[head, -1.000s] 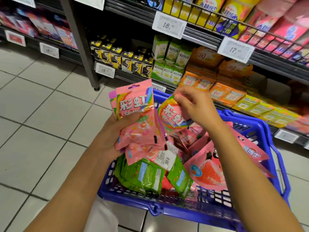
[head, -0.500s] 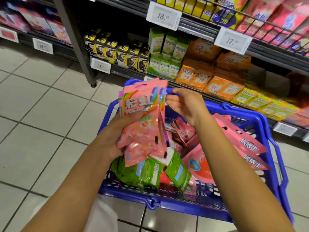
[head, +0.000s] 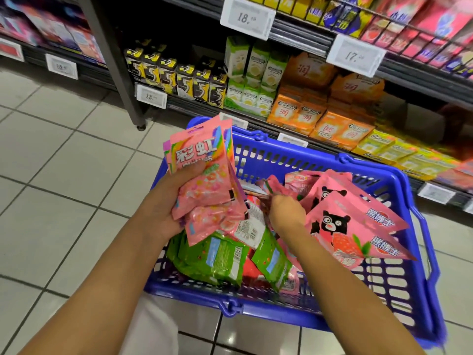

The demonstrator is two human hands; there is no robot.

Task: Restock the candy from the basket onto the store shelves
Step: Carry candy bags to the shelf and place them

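Observation:
A blue plastic basket (head: 404, 290) stands on the floor below me, full of candy bags. My left hand (head: 163, 208) is shut on a stack of pink Skittles bags (head: 202, 175), held upright above the basket's left side. My right hand (head: 284, 208) is down inside the basket with its fingers closed on a small pink bag (head: 275, 184). Green candy bags (head: 217, 260) lie at the basket's near left. Pink bags with a black bear (head: 340, 224) fill its right side.
Store shelves (head: 294, 32) run across the back, with black and yellow boxes (head: 179, 78), green cartons (head: 250, 75), orange boxes (head: 320, 111) and white price tags (head: 247, 17). A grey shelf upright (head: 112, 60) stands at the left. White tiled floor (head: 51, 175) lies to the left.
My right hand has gone from beside the held stack, where it left a bag, down into the basket and closed on a small pink bag. The left hand keeps the stack.

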